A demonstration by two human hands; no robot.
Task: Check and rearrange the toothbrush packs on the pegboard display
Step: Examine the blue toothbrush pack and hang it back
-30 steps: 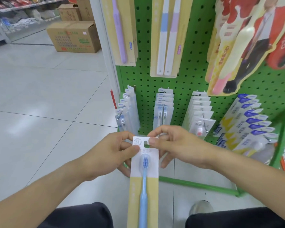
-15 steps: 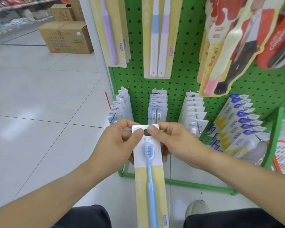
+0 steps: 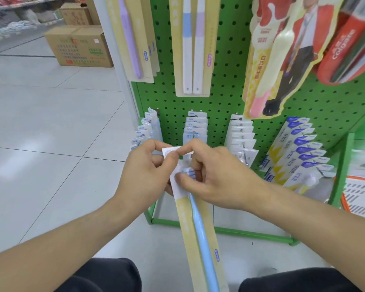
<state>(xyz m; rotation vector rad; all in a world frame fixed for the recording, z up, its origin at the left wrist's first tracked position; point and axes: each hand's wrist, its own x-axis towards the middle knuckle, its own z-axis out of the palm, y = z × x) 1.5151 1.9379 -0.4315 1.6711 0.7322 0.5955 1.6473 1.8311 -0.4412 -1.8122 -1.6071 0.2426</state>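
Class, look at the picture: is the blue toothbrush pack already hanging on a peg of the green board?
No: the blue toothbrush pack is off the green pegboard, held at its top by the left hand and right hand.

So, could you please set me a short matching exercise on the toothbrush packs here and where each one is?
Things:
1. blue toothbrush pack
2. purple toothbrush pack
3. two-brush pack
4. cardboard box

Places:
A. on the floor, far left
B. held by the left hand and right hand
C. hanging top centre
D. hanging top left of the pegboard

Pairs: 1-B, 2-D, 3-C, 4-A
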